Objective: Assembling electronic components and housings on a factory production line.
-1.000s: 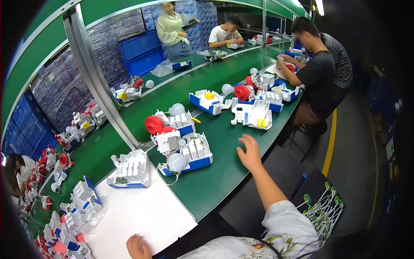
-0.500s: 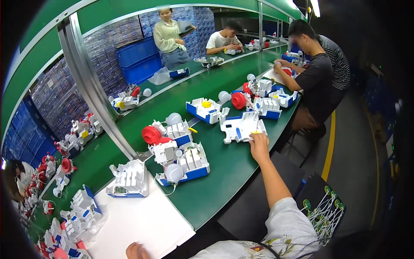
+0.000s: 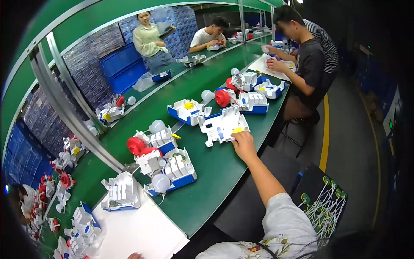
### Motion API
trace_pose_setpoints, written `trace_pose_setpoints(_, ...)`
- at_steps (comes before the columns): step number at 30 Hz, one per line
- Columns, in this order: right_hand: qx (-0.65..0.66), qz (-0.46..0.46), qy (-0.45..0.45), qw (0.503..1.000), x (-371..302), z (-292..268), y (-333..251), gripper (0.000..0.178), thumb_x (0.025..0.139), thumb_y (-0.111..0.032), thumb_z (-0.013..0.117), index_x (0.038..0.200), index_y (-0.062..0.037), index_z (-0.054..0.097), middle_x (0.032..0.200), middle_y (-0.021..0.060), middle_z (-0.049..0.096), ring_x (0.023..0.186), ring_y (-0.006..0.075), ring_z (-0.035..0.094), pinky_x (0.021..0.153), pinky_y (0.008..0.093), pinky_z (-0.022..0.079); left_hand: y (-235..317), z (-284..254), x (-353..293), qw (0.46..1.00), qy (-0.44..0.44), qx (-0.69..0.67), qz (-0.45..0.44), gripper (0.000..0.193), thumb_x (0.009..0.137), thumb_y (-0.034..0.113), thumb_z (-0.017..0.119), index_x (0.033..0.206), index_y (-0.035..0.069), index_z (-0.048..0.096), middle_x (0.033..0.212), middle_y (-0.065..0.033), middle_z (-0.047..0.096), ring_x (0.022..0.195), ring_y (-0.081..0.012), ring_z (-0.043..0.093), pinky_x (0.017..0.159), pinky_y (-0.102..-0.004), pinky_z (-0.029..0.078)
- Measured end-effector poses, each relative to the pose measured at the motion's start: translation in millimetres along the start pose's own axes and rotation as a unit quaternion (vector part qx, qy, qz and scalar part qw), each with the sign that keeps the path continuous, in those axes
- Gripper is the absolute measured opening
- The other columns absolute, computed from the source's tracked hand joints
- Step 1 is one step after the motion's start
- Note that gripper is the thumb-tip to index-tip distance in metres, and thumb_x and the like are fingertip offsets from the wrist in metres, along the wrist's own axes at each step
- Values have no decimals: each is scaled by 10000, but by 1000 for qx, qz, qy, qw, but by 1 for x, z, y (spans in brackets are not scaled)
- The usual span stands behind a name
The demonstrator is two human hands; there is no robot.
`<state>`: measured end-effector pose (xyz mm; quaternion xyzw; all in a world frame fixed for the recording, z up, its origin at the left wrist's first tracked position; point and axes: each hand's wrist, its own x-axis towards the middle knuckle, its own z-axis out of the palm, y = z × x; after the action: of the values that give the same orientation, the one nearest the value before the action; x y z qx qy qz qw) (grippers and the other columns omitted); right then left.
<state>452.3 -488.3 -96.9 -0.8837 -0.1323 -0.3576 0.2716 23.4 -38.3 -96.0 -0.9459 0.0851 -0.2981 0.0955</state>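
Observation:
My right hand (image 3: 244, 145) reaches out over the green table with its fingers closed on the near edge of a white plastic housing shell (image 3: 222, 129). The shell has cut-outs, a small blue part and a yellow piece (image 3: 237, 130) by my fingertips. Only a sliver of my left hand (image 3: 135, 256) shows at the bottom edge, over the white sheet (image 3: 133, 228); its fingers are mostly cut off. Left of the shell stand white-and-blue assemblies (image 3: 172, 168) with white round bulbs and a red horn-shaped part (image 3: 136, 146).
A white housing (image 3: 122, 192) sits on the sheet's far end, by a metal post (image 3: 82, 112). More assemblies (image 3: 246, 101) stand beyond the shell. Co-workers sit and stand farther along the table (image 3: 215, 190). Green round boards with white wires (image 3: 325, 203) lie at lower right.
The whole view has shifted, so the table things sit farther left. My left hand has slipped almost out of the lower edge. My right hand stays on the shell.

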Motion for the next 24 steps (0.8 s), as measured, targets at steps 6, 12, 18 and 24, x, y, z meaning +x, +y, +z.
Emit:
trace_pose_setpoints(6, 19, -5, 10, 1000, -2, 5, 3, 215, 709, -99, 619, 922, -118, 598, 878, 39, 562, 924, 239, 496, 807, 367, 383, 27, 0, -2, 999, 27, 3, 32, 218, 785, 106, 517, 960, 1, 591, 981, -200, 569, 940, -363, 500, 861, -434, 379)
trace_pose_setpoints(12, 40, -38, 23, 998, -4, -1, 1, 235, 724, -51, 569, 955, -83, 598, 886, 48, 567, 916, 228, 501, 780, 357, 410, 19, 7, -7, 997, 54, -23, 53, 209, 788, 110, 509, 941, -5, 594, 972, -199, 570, 916, -364, 508, 838, -433, 391)
trace_pose_setpoints(18, 80, -20, 9, 997, -4, -3, -1, 217, 730, -37, 568, 938, -84, 604, 881, 44, 569, 906, 228, 498, 803, 356, 411, -34, 24, -7, 912, 139, 132, 363, 201, 774, 96, 513, 920, -15, 596, 943, -203, 578, 889, -367, 519, 822, -432, 399)
trace_pose_setpoints(24, 80, -38, 6, 996, -5, -4, 0, 238, 728, -37, 553, 957, -83, 602, 890, 36, 566, 907, 220, 496, 789, 350, 420, -15, 18, -10, 997, 52, 4, 56, 204, 760, 91, 530, 918, -20, 595, 924, -204, 582, 875, -366, 525, 820, -430, 402)
